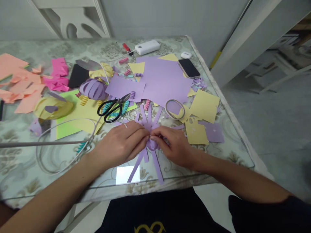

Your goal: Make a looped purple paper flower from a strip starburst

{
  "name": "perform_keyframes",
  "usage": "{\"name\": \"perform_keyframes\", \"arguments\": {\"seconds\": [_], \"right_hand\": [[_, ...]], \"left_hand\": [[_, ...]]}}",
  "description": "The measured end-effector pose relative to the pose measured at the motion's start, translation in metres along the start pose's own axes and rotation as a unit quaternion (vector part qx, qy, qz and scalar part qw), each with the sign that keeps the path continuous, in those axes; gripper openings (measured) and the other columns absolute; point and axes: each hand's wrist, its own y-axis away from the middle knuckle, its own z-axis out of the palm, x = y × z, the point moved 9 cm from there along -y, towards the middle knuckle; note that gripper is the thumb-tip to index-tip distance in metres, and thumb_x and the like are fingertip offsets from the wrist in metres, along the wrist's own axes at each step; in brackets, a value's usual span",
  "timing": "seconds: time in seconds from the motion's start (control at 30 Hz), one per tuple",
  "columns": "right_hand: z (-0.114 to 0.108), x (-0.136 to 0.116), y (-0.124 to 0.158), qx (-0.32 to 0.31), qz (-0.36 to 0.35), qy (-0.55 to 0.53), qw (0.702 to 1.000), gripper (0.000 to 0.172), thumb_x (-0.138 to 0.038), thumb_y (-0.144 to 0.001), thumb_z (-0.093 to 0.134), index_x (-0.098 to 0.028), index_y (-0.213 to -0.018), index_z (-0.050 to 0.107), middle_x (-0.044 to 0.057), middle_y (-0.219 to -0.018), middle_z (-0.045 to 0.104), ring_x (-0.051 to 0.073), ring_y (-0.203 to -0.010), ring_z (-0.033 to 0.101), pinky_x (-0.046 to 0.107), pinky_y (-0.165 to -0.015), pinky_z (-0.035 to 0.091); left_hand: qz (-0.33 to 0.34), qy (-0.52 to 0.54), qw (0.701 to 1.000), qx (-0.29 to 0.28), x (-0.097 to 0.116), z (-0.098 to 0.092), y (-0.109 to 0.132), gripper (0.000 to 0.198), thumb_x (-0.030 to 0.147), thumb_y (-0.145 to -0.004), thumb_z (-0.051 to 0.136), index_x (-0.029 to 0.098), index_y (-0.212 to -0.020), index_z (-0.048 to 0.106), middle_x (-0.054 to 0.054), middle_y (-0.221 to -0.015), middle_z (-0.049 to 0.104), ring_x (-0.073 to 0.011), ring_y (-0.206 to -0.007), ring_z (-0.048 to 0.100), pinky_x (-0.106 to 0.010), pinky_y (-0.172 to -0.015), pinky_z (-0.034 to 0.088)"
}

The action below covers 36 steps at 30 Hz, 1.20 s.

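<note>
A purple paper piece with strips spreading out like rays [157,166] lies on the table near its front edge. Over its centre, my left hand [125,140] and my right hand [173,144] meet with fingertips pinched close together. Both hands appear to grip the paper's middle, though the fingers cover the exact spot. Beyond my left hand lie black-handled scissors [114,108], blades towards the upper right. A roll of tape [175,109] rests beyond my right hand. A small pink folded paper spring [147,104] sits between them.
Purple sheets [165,81], yellow scraps [205,105] and a phone [189,68] lie at the right. Paper balls, purple [93,89] and yellow [53,106], stand left. A white cable [65,172] loops beside my left arm. A white power bank [147,47] is at the back.
</note>
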Motion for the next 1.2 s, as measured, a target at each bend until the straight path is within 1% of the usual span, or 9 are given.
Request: {"name": "perform_keyframes", "arguments": {"seconds": [0.17,0.57,0.7,0.97,1.2], "right_hand": [[0.001,-0.002,0.001,-0.001,-0.012,0.005,1.000,0.012,-0.022,-0.104,0.053,-0.020,-0.098,0.063,0.004,-0.090,0.072,0.017,-0.078,0.064,0.031,-0.078,0.051],[0.001,-0.002,0.000,-0.001,-0.021,0.008,1.000,0.011,-0.021,-0.104,0.054,-0.019,-0.099,0.063,0.005,-0.092,0.072,0.016,-0.081,0.065,0.030,-0.079,0.051],[0.000,-0.004,0.001,0.008,-0.038,0.012,0.999,0.010,-0.019,-0.104,0.054,-0.019,-0.100,0.063,0.004,-0.093,0.073,0.016,-0.081,0.065,0.030,-0.079,0.052],[-0.001,-0.007,0.001,0.018,-0.051,0.010,0.998,0.010,-0.019,-0.104,0.054,-0.020,-0.099,0.062,0.004,-0.093,0.073,0.016,-0.083,0.066,0.030,-0.079,0.053],[-0.004,-0.008,0.000,0.016,-0.028,-0.016,0.999,0.009,-0.019,-0.104,0.055,-0.019,-0.100,0.063,0.003,-0.091,0.072,0.014,-0.079,0.064,0.028,-0.075,0.051]], "left_hand": [[-0.004,0.010,1.000,-0.005,-0.002,0.003,0.001,0.011,0.017,-0.100,0.057,0.013,-0.105,0.065,-0.009,-0.092,0.072,-0.0221,-0.083,0.068,-0.036,-0.072,0.057],[-0.016,0.017,1.000,-0.018,-0.004,0.004,0.003,0.013,0.018,-0.101,0.056,0.012,-0.105,0.067,-0.010,-0.094,0.071,-0.0220,-0.084,0.067,-0.035,-0.071,0.055],[-0.030,0.037,0.999,-0.023,-0.006,0.006,0.004,0.012,0.019,-0.101,0.057,0.013,-0.104,0.067,-0.010,-0.093,0.070,-0.0216,-0.085,0.066,-0.034,-0.073,0.055],[-0.059,0.075,0.995,0.006,-0.009,0.000,0.002,0.009,0.020,-0.098,0.061,0.014,-0.092,0.066,-0.009,-0.088,0.069,-0.0197,-0.080,0.063,-0.032,-0.071,0.052],[-0.084,0.077,0.993,0.038,-0.012,-0.012,0.001,0.006,0.016,-0.096,0.061,0.016,-0.091,0.064,-0.005,-0.084,0.066,-0.0168,-0.078,0.061,-0.029,-0.072,0.050]]}}
